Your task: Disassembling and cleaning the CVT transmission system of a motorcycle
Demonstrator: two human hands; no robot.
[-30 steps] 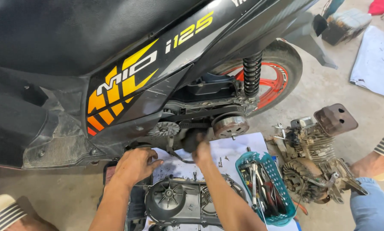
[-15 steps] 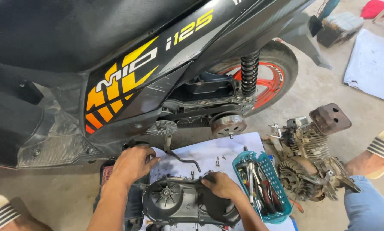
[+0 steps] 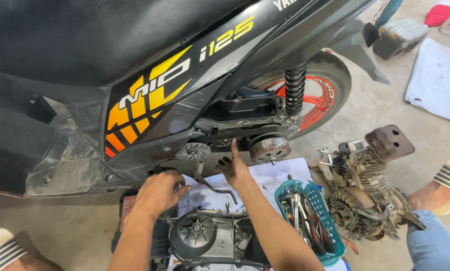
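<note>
We look down on a black scooter (image 3: pixel 150 65) that fills the upper left and centre of the frame, its side cover off so the drive parts show. Our right hand (image 3: pixel 233 168), at centre frame, reaches up into that open casing with its fingers (image 3: pixel 233 149) loosely spread and gripping nothing, the fingertips touching the metal just left of the round clutch drum (image 3: pixel 269 148). Our left hand (image 3: pixel 160 193), lower and to the left, rests against the underside of the scooter with its fingers curled; we cannot tell whether they grip anything. Between the two hands a bent metal lever (image 3: pixel 216 186) hangs down from the casing over a white sheet (image 3: pixel 275 175) spread on the floor. Below the hands, at the bottom centre, lies the removed dark engine cover (image 3: pixel 205 238) with its fan-shaped ribs facing up. To the lower right of our right forearm stands a teal basket (image 3: pixel 330 236) full of tools, and further right a dirty loose engine (image 3: pixel 365 185) sits on the concrete floor (image 3: pixel 385 100).
</note>
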